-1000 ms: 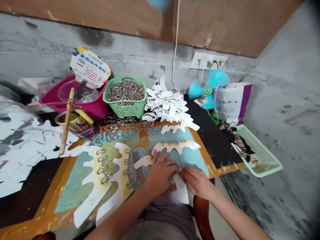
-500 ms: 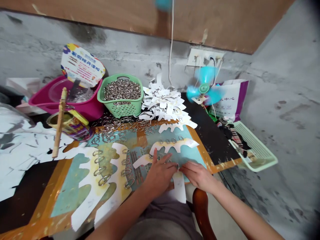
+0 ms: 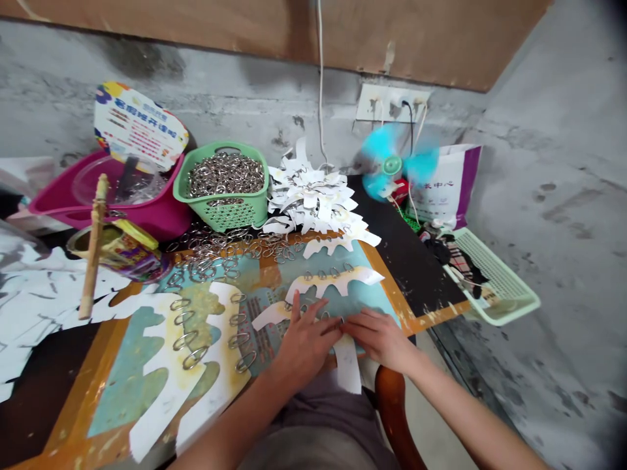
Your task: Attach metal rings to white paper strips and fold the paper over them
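Stained grey walls (image 3: 553,215) are joined at right. Back wall (image 3: 235,91) is topped by brown board (image 3: 416,39), crossed by white cable (image 3: 321,78); socket panel (image 3: 366,104) is mounted beneath. Black surface (image 3: 416,274) is banded with orange tape (image 3: 435,318). Curved wooden chair arm (image 3: 390,395) is seen over pale floor (image 3: 420,419).

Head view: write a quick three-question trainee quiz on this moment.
1. True or false: the green basket of metal rings stands between the magenta basin and the heap of white cutouts.
2. Which is nearest the left hand and right hand: a) the tin; b) a white cutout; c) the fan?
3. How many rings lie on the leftmost ring-bearing cutout?
Key: 1 true; 2 b; 3 four.
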{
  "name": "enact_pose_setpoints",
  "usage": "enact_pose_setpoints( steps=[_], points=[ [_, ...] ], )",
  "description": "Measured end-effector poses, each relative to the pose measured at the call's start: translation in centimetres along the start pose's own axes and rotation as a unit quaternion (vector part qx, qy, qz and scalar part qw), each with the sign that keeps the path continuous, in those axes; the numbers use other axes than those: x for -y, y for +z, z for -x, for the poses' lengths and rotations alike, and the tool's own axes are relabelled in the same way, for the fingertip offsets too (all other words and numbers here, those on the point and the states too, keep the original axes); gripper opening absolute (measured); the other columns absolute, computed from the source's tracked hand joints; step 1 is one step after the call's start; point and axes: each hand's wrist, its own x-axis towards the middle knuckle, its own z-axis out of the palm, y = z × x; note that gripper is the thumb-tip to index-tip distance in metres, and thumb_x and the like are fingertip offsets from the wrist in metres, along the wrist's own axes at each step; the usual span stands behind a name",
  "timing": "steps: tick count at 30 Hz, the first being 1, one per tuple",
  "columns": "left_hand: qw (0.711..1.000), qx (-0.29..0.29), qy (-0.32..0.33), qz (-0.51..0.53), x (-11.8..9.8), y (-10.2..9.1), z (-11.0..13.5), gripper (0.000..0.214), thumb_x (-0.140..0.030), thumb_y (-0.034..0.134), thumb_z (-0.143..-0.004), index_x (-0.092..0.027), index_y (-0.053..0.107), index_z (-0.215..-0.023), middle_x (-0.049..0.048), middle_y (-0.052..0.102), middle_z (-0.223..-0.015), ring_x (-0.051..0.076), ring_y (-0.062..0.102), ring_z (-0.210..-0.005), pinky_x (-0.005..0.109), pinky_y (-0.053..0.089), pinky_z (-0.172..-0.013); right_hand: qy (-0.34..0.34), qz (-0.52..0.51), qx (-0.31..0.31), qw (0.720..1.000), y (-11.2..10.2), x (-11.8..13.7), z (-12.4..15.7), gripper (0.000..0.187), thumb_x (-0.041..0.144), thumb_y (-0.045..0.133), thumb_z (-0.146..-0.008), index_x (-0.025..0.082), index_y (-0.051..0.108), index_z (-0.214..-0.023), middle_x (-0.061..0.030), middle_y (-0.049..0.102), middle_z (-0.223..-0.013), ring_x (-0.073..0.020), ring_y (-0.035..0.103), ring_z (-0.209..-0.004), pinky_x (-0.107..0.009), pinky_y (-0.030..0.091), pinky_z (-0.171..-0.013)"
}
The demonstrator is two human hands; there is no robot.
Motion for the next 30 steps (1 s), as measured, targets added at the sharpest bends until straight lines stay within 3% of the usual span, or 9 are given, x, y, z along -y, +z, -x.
enact_pose_setpoints(
  steps=[5, 10, 14, 18, 20, 25, 30],
  points=[
    [0.999, -0.036, 0.006, 0.009, 0.4, 0.6, 0.0, 0.016, -0.015, 0.063, -0.091, -0.027, 0.072, -0.095, -0.0026, 0.075, -0.108, 0.031, 0.053, -0.127, 0.069, -0.008, -0.119, -0.033, 0.033, 0.021, 0.999, -0.1, -0.3, -0.1, 0.025, 0.012, 0.04, -0.1, 0.017, 0.063, -0.107, -0.0083, 0.066, -0.089, -0.0206, 0.058, -0.078, -0.029, 0.042, -0.059],
    [0.999, -0.033, 0.005, -0.008, 0.3, 0.8, 0.2, 0.013, -0.02, 0.067, -0.088, -0.028, 0.072, -0.097, -0.0003, 0.075, -0.109, 0.034, 0.054, -0.125, 0.073, -0.006, -0.116, -0.038, 0.043, -0.004, 0.998, 0.1, -0.1, 0.8, 0.026, 0.012, 0.037, -0.1, 0.014, 0.061, -0.11, -0.0101, 0.066, -0.09, -0.0214, 0.057, -0.075, -0.031, 0.044, -0.06],
    [0.999, -0.031, 0.026, -0.032, -0.1, 0.8, 0.2, 0.021, -0.014, 0.064, -0.089, -0.028, 0.07, -0.103, -0.0013, 0.074, -0.112, 0.031, 0.055, -0.123, 0.069, -0.009, -0.118, -0.017, 0.022, 0.019, 0.999, -0.2, 0.2, 1.0, 0.029, 0.011, 0.041, -0.094, 0.016, 0.064, -0.111, -0.0118, 0.066, -0.097, -0.0236, 0.057, -0.081, -0.034, 0.048, -0.063],
    [0.999, -0.011, 0.028, -0.033, -0.4, 0.6, 0.2, 0.015, -0.018, 0.066, -0.088, -0.026, 0.07, -0.1, -0.0004, 0.073, -0.114, 0.032, 0.052, -0.126, 0.065, -0.012, -0.119, 0.019, -0.075, -0.067, 0.995, -0.2, 0.7, 1.3, 0.038, 0.007, 0.046, -0.081, 0.02, 0.063, -0.113, -0.0126, 0.064, -0.114, -0.0253, 0.06, -0.094, -0.042, 0.052, -0.08],
    [0.999, -0.009, 0.029, -0.028, -0.4, 0.4, 0.1, 0.018, -0.018, 0.067, -0.085, -0.026, 0.07, -0.102, 0.0015, 0.072, -0.115, 0.033, 0.052, -0.126, 0.068, -0.011, -0.117, 0.038, -0.126, -0.094, 0.987, 0.2, 1.0, 1.4, 0.044, 0.005, 0.045, -0.079, 0.02, 0.059, -0.118, -0.0122, 0.066, -0.113, -0.0263, 0.061, -0.097, -0.043, 0.053, -0.082],
    [1.0, 0.015, 0.019, -0.001, -0.6, -0.2, 0.2, 0.033, -0.013, 0.065, -0.08, -0.025, 0.069, -0.111, 0.0011, 0.07, -0.122, 0.036, 0.049, -0.128, 0.068, -0.013, -0.117, 0.081, -0.128, -0.051, 0.987, 1.1, 1.7, 1.5, 0.042, 0.009, 0.045, -0.083, 0.018, 0.051, -0.123, -0.0115, 0.068, -0.097, -0.0272, 0.061, -0.085, -0.04, 0.052, -0.068],
    [0.999, 0.037, -0.011, 0.03, -0.6, -0.7, 0.2, 0.034, -0.01, 0.062, -0.079, -0.028, 0.071, -0.106, 0.0006, 0.072, -0.119, 0.035, 0.048, -0.13, 0.071, -0.011, -0.115, 0.081, -0.06, -0.046, 0.994, 1.3, 2.2, 1.7, 0.041, 0.012, 0.044, -0.089, 0.014, 0.043, -0.13, -0.0128, 0.068, -0.095, -0.0276, 0.06, -0.083, -0.041, 0.051, -0.069]
  ],
)
